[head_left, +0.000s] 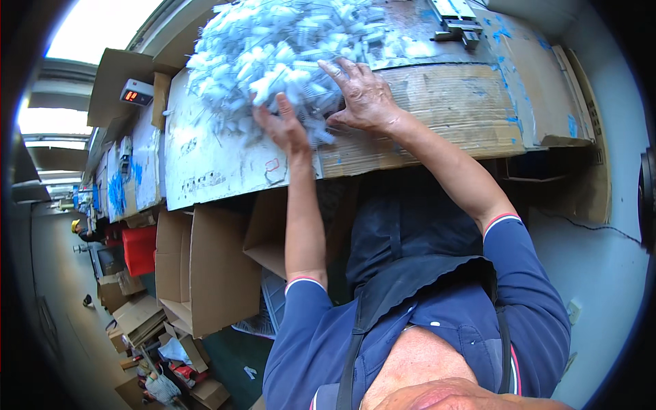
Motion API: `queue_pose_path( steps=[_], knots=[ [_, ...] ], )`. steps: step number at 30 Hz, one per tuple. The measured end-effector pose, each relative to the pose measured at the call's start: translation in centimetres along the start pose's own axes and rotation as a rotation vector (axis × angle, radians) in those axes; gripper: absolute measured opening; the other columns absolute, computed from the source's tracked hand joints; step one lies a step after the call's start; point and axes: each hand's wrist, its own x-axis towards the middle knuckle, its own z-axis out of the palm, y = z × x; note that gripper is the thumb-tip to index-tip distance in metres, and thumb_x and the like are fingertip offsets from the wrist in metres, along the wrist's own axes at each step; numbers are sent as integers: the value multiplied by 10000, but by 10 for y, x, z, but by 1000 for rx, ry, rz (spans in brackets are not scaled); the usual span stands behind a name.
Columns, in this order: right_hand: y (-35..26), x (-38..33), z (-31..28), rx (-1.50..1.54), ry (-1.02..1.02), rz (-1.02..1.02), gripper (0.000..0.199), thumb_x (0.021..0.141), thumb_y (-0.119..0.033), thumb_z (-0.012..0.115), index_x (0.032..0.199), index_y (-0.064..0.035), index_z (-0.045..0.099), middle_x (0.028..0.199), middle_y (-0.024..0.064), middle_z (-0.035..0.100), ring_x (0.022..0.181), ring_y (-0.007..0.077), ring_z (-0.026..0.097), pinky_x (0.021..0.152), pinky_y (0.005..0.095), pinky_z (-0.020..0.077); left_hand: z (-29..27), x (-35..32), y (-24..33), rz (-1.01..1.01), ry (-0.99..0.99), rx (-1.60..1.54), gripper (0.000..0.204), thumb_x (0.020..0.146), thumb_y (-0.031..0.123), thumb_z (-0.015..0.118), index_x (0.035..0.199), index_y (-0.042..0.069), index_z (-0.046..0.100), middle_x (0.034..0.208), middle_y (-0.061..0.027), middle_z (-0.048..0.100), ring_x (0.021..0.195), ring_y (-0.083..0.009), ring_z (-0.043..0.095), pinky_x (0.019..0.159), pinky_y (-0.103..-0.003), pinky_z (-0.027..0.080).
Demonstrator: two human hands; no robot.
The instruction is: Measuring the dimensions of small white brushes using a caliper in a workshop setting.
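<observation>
A large heap of small whitish, translucent plastic pieces (273, 51) lies on the cardboard-covered workbench (437, 102). Some pieces look thin and ribbed or bristled, but they are too blurred to name. At the heap's near edge is my left hand (283, 128), its fingers apart and partly among the pieces. My right hand (367, 99) rests against the heap's right side, fingers spread and palm toward the pile. Neither hand shows a piece clearly gripped. Between the two hands, a few pieces spill toward the bench's front edge.
A metal clamp-like fixture (459, 26) sits at the bench's far right. At the left stands a small box with a red lit display (137, 93). Open cardboard cartons (219, 266) are below the bench, beside a red bin (139, 250). Flattened cardboard (139, 318) lies farther left.
</observation>
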Motion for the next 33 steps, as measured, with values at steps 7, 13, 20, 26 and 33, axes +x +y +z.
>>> queue_pose_path(
  steps=[7, 13, 20, 26, 33],
  knots=[
    [33, 5, -8, 141, 159, -10, 752, 737, -311, 868, 1425, -197, 586, 1206, 142, 633, 1161, 338, 604, 945, 455, 563, 49, -30, 27, 90, 83, 163, 780, 937, 326, 785, 1516, -49, 421, 1532, -221, 361, 1435, -351, 357, 1210, -462, 286],
    [49, -12, -26, 155, 288, -38, 556, 782, -109, 747, 1321, -195, 641, 1071, 126, 663, 1066, 325, 652, 871, 433, 592, 81, -61, 47, 146, 24, -115, 660, 935, 133, 779, 1494, 14, 448, 1443, -166, 447, 1296, -291, 509, 1086, -421, 450],
    [112, -53, -76, 96, 363, -19, 522, 801, -59, 686, 1299, -210, 647, 1092, 129, 689, 1048, 328, 670, 878, 434, 597, 147, -105, 69, 47, -9, -140, 576, 982, 166, 741, 1453, 13, 447, 1427, -146, 431, 1285, -279, 504, 1086, -410, 440],
    [165, -99, -135, 99, 332, 73, 506, 816, -69, 703, 1304, -191, 642, 1189, 126, 695, 1141, 344, 673, 935, 447, 580, 211, -147, 104, -35, -134, -282, 615, 997, 288, 720, 1470, 0, 454, 1497, -156, 320, 1375, -329, 402, 1139, -452, 382],
    [231, -146, -202, 64, 288, 269, 520, 837, -124, 754, 1337, -189, 625, 1257, 123, 684, 1118, 336, 687, 954, 427, 573, 288, -184, 127, 89, -316, -175, 642, 962, 288, 725, 1448, -27, 449, 1523, -207, 288, 1403, -387, 336, 1167, -487, 317]
  ],
)
